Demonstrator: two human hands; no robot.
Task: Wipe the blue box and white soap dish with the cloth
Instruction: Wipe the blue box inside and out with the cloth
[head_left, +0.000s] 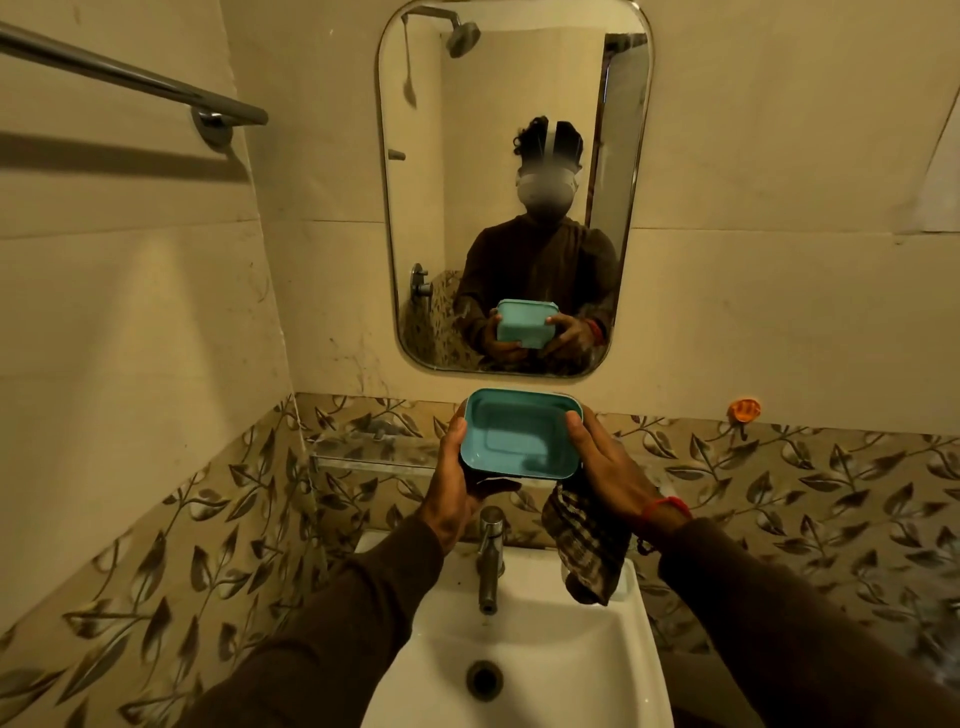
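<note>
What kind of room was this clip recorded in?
A small bathroom, most likely in a home: a white washbasin with a tap, a wall mirror reflecting a shower head, and a towel rail.

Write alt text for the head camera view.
Both hands hold an open blue box above a white sink; the right hand also grips a checked cloth hanging beneath. A wall mirror ahead reflects the person and box.

The cloth (584, 540) is partly hidden behind the right hand (613, 467) and blue box (519, 436).
</note>
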